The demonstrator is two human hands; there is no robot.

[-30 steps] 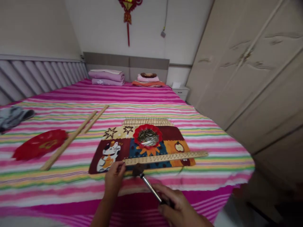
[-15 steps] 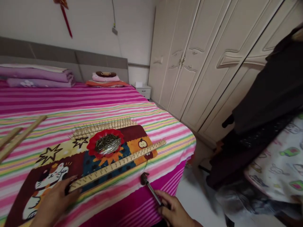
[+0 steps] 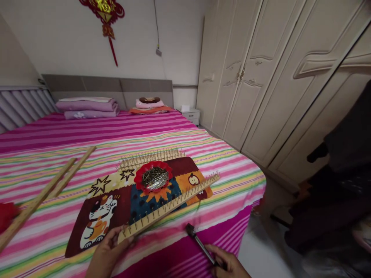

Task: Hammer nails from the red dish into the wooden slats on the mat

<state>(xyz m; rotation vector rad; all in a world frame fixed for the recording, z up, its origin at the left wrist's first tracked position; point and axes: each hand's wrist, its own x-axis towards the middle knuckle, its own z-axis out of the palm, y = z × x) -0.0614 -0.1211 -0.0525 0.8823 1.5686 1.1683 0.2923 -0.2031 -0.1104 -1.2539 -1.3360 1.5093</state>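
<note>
My left hand [image 3: 111, 247] is closed round the near left end of a wooden strip [image 3: 155, 216], thumb on the near side. A row of upright nails runs along that strip, which slants away to the right over a patterned mat [image 3: 123, 200] with a cat picture. Low on the right, my right hand [image 3: 226, 262] grips the handle of a hammer [image 3: 199, 242], its dark head pointing up and left, apart from the strip. Beyond the strip, a red scalloped dish [image 3: 139, 181] full of loose nails [image 3: 156, 178] sits on the mat. Behind the dish lies another nail-studded wooden piece [image 3: 150, 156].
Bare wooden strips [image 3: 78, 166] lie on the striped bed cover [image 3: 232, 162] to the left, near something red [image 3: 7, 216] at the edge. Folded bedding [image 3: 87, 108] is stacked by the headboard. A wardrobe [image 3: 226, 77] and dark hanging clothes [image 3: 342, 154] stand at the right.
The view has turned left and up, so the scene sits further right and more of the bed's left side shows. Both hands keep their holds on the strip and hammer.
</note>
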